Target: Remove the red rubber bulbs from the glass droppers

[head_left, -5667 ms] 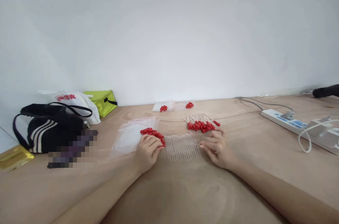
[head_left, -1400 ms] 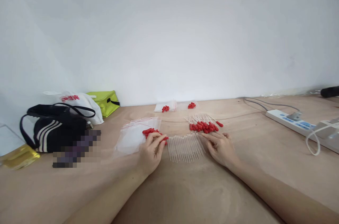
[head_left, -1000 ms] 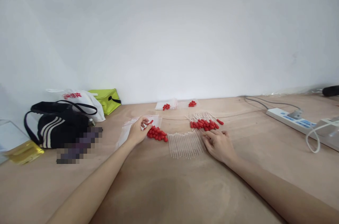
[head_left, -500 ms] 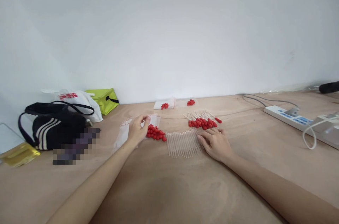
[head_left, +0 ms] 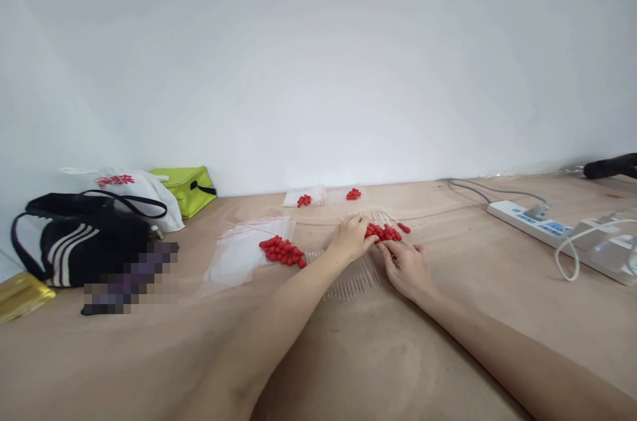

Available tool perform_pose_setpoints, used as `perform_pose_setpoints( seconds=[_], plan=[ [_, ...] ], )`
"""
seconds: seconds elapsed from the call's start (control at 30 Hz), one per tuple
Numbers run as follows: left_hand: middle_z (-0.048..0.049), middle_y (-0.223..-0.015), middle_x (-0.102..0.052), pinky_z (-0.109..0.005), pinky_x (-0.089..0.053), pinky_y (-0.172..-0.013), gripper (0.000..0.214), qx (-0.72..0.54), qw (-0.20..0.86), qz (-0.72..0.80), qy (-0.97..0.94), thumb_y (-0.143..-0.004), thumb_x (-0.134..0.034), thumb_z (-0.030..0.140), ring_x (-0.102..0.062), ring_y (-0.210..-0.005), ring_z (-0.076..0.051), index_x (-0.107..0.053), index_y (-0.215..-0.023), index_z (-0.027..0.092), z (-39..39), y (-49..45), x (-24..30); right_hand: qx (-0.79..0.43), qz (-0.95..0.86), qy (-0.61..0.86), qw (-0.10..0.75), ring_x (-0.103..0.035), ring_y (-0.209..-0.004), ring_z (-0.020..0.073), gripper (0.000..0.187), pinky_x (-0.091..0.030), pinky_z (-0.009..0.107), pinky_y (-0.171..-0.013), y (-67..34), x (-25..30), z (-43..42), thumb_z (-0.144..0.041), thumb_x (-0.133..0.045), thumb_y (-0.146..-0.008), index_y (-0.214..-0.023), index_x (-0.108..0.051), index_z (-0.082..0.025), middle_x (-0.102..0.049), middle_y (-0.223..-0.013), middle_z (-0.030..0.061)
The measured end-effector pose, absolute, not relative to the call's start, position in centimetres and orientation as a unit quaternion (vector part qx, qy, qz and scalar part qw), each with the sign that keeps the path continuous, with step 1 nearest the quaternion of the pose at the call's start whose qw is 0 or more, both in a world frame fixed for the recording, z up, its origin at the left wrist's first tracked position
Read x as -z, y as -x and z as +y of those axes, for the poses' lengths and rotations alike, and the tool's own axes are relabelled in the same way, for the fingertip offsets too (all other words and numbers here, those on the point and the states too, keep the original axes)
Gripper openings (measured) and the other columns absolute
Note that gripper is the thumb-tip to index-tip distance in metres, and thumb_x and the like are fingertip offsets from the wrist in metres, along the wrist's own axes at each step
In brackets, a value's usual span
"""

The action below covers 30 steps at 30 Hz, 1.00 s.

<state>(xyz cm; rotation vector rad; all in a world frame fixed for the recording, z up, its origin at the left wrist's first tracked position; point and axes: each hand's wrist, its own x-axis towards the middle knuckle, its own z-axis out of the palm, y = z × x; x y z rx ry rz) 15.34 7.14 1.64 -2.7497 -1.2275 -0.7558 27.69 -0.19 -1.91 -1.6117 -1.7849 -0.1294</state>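
My left hand reaches across to a pile of clear tubes with red caps. Its fingers are curled together at the pile's left edge, and what they pinch is hidden. My right hand lies low on the table just below that pile, fingers stretched toward the left hand's fingertips and holding nothing I can see. A row of bare clear tubes lies under my left wrist. Loose red caps sit in a heap to the left, beside empty zip bags.
Two small bags holding red caps lie at the back by the wall. A black striped bag, a white bag and a green pouch stand at the left. A power strip with cables lies at the right.
My left hand left the zip bags and the loose caps and swung right, over the bare tubes, to the capped-tube pile. My right hand stayed almost in place.
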Motion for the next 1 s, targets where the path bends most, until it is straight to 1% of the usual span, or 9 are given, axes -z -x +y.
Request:
perform_pose_setpoints(
  seconds=[0.13, 0.3, 0.4, 0.5, 0.6, 0.67, 0.77, 0.87, 1.0],
  plan=[
    [-0.006, -0.08, -0.058, -0.031, -0.045, -0.069, 0.008, 0.26, 0.038, -0.403, 0.877, -0.08, -0.047, 0.02, -0.057, -0.077, -0.019, -0.054, -0.079, 0.016, 6.5, -15.1, -1.8, 0.052, -0.694, 0.624, 0.356, -0.056, -0.073, 0.0165, 0.03, -0.025, 0.029, -0.066, -27.7, 2.0, -0.2, -0.027, -0.033, -0.086, -0.073, -0.06, -0.021, -0.066, -0.076, 0.0012],
    [-0.0063, -0.082, -0.059, -0.029, -0.048, -0.068, 0.016, 0.337, 0.04, -0.437, 0.833, -0.085, -0.04, 0.024, -0.058, -0.073, -0.015, -0.053, -0.084, 0.015, 4.8, -10.2, -2.3, 0.041, -0.708, 0.574, 0.41, -0.056, -0.073, 0.017, 0.029, -0.032, 0.031, -0.069, -27.9, 2.4, 0.0, -0.032, -0.035, -0.085, -0.079, -0.061, -0.021, -0.064, -0.076, 0.0035],
    [-0.0029, -0.079, -0.061, -0.025, -0.051, -0.065, 0.012, 0.474, -0.08, -0.406, 0.777, -0.082, -0.046, 0.026, -0.06, -0.071, -0.013, -0.055, -0.083, 0.017, 3.3, -6.5, -1.6, 0.039, -0.727, 0.507, 0.461, -0.055, -0.081, 0.0185, 0.026, -0.039, 0.032, -0.072, -27.8, 2.6, 0.3, -0.034, -0.039, -0.084, -0.091, -0.059, -0.019, -0.061, -0.084, 0.0072],
    [-0.0039, -0.079, -0.061, -0.025, -0.053, -0.064, 0.011, 0.483, -0.178, -0.388, 0.764, -0.079, -0.051, 0.026, -0.061, -0.072, -0.013, -0.054, -0.081, 0.015, 1.8, -3.8, -0.1, 0.075, -0.74, 0.478, 0.468, -0.051, -0.096, 0.0212, 0.037, -0.04, 0.037, -0.081, -27.6, 2.6, 0.4, -0.038, -0.043, -0.082, -0.111, -0.051, -0.018, -0.055, -0.1, 0.0108],
    [-0.005, -0.086, -0.059, -0.026, -0.053, -0.069, 0.008, 0.469, -0.206, -0.359, 0.78, -0.078, -0.052, 0.023, -0.061, -0.078, -0.013, -0.053, -0.081, 0.015, 1.0, -2.9, 1.1, 0.128, -0.765, 0.466, 0.426, -0.043, -0.108, 0.0236, 0.049, -0.033, 0.042, -0.09, -27.4, 2.3, 0.1, -0.044, -0.046, -0.08, -0.124, -0.043, -0.021, -0.048, -0.118, 0.0114],
    [-0.0057, -0.089, -0.058, -0.025, -0.053, -0.069, 0.006, 0.458, -0.19, -0.338, 0.8, -0.079, -0.05, 0.02, -0.06, -0.081, -0.013, -0.053, -0.082, 0.016, 0.8, -3.0, 1.3, 0.157, -0.785, 0.45, 0.395, -0.041, -0.111, 0.0237, 0.047, -0.029, 0.043, -0.092, -27.1, 2.1, -0.3, -0.044, -0.046, -0.081, -0.123, -0.044, -0.024, -0.046, -0.122, 0.0097],
    [-0.0058, -0.088, -0.06, -0.025, -0.052, -0.07, 0.007, 0.43, -0.138, -0.294, 0.843, -0.08, -0.048, 0.015, -0.059, -0.083, -0.013, -0.054, -0.082, 0.016, 0.6, -3.4, 1.0, 0.179, -0.809, 0.421, 0.369, -0.042, -0.109, 0.0223, 0.037, -0.023, 0.044, -0.094, -26.7, 1.7, -0.7, -0.041, -0.046, -0.082, -0.117, -0.05, -0.027, -0.054, -0.115, 0.0062],
    [-0.0059, -0.086, -0.061, -0.026, -0.05, -0.073, 0.008, 0.412, -0.096, -0.256, 0.869, -0.081, -0.047, 0.013, -0.059, -0.082, -0.013, -0.054, -0.082, 0.017, 0.4, -3.8, 0.6, 0.179, -0.822, 0.394, 0.369, -0.049, -0.097, 0.0191, 0.027, -0.019, 0.044, -0.094, -26.0, 1.6, -1.0, -0.037, -0.047, -0.083, -0.106, -0.058, -0.027, -0.064, -0.092, 0.0021],
    [-0.0063, -0.085, -0.061, -0.025, -0.049, -0.072, 0.009, 0.412, -0.077, -0.246, 0.874, -0.081, -0.046, 0.013, -0.059, -0.08, -0.013, -0.054, -0.081, 0.016, 0.1, -4.0, 0.4, 0.175, -0.834, 0.364, 0.376, -0.05, -0.079, 0.0147, 0.019, -0.018, 0.043, -0.092, -25.2, 1.8, -1.0, -0.032, -0.049, -0.082, -0.095, -0.063, -0.026, -0.062, -0.066, -0.0015]
  ],
)
